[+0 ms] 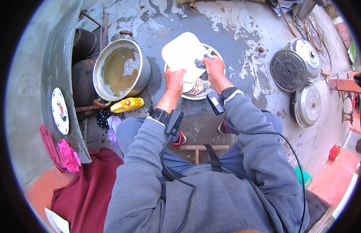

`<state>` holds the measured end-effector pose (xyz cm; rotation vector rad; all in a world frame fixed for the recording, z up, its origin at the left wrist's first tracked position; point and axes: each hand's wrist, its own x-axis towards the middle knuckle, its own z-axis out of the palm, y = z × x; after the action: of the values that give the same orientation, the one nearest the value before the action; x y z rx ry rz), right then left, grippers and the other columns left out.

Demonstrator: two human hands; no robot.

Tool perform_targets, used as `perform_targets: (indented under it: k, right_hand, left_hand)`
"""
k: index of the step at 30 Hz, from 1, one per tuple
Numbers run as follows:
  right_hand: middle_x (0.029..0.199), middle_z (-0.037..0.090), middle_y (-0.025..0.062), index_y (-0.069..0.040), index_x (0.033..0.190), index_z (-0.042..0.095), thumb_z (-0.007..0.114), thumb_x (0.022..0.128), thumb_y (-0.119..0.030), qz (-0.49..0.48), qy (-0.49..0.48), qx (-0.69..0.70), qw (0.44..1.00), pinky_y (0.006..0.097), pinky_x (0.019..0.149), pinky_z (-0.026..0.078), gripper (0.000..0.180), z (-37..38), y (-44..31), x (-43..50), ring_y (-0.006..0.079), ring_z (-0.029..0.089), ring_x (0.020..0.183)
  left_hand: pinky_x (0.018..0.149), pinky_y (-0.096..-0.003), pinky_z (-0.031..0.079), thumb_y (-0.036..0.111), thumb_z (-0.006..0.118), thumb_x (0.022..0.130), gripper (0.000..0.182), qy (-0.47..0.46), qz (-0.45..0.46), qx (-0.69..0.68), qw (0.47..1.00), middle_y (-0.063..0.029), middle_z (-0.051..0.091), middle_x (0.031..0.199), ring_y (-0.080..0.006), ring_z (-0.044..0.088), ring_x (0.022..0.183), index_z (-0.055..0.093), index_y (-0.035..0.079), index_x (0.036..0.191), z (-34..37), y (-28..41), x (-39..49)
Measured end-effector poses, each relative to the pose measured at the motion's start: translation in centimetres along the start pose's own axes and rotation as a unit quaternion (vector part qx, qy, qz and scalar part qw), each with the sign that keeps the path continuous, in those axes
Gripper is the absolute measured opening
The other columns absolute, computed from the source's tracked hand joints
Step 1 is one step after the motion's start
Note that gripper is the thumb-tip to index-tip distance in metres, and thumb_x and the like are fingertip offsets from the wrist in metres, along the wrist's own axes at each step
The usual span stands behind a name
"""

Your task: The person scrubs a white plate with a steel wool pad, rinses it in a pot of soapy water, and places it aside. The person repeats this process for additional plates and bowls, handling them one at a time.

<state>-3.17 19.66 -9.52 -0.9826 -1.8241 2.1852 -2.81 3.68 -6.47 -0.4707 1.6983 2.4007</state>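
Note:
My left hand grips the lower left edge of a white square plate with rounded corners. At the plate's right side, my right hand holds a dark metal-wool scrubber against it. The plate is raised over a round metal basin on the floor and hides much of it. Inside the basin, white dishware with red stripes shows below the plate. Glare washes out detail on the plate's face.
Left stands a large pot of cloudy water beside a yellow bottle lying down. A slab table carries a patterned plate. Pot lids and a perforated steamer plate lie right. A cable runs along my right sleeve.

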Motion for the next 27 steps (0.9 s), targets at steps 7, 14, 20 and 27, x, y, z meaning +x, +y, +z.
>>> perform_targets:
  k: [7, 14, 20, 27]
  right_hand:
    - [0.102, 0.072, 0.0174, 0.007, 0.116, 0.064, 0.075, 0.078, -0.016, -0.071, -0.126, -0.246, 0.958, 0.0323, 0.082, 0.055, 0.045, -1.3, -2.8, -1.1, 0.0227, 0.071, 0.092]
    - [0.099, 0.074, 0.0182, -0.003, 0.115, 0.069, 0.081, 0.072, -0.039, -0.171, -0.106, -0.476, 0.856, 0.0383, 0.084, 0.054, 0.057, -2.0, -6.4, -1.2, 0.0295, 0.072, 0.094]
    - [0.099, 0.074, 0.0177, -0.01, 0.112, 0.071, 0.076, 0.078, -0.045, -0.152, -0.035, -0.494, 0.855, 0.043, 0.083, 0.054, 0.05, -1.5, -6.4, -1.8, 0.0346, 0.07, 0.096]
    - [0.111, 0.072, 0.0188, -0.008, 0.117, 0.065, 0.053, 0.091, -0.052, -0.134, -0.115, -0.462, 0.869, 0.0476, 0.091, 0.05, 0.053, -2.7, -6.0, -1.0, 0.0387, 0.067, 0.107]
  left_hand:
    - [0.076, -0.0382, 0.063, -0.014, 0.055, 0.071, 0.059, -0.045, -0.038, 0.011, 0.998, -0.0125, 0.062, 0.112, -0.0277, 0.069, 0.096, 0.049, -0.001, 0.128, -0.9, 2.8, -1.8]
    - [0.079, -0.0359, 0.059, -0.015, 0.056, 0.068, 0.06, -0.062, -0.019, 0.001, 0.998, -0.0114, 0.062, 0.113, -0.0248, 0.067, 0.096, 0.05, -0.001, 0.126, -0.6, 4.1, -4.0]
    - [0.081, -0.0329, 0.056, -0.015, 0.056, 0.067, 0.057, -0.047, -0.012, 0.001, 0.999, -0.0102, 0.063, 0.109, -0.0233, 0.065, 0.098, 0.053, -0.003, 0.122, 0.1, 3.8, -4.1]
    - [0.081, -0.0328, 0.056, -0.015, 0.055, 0.066, 0.055, -0.045, -0.022, 0.012, 0.999, -0.0101, 0.063, 0.107, -0.0223, 0.066, 0.094, 0.054, -0.004, 0.12, -0.1, 3.7, -3.6]
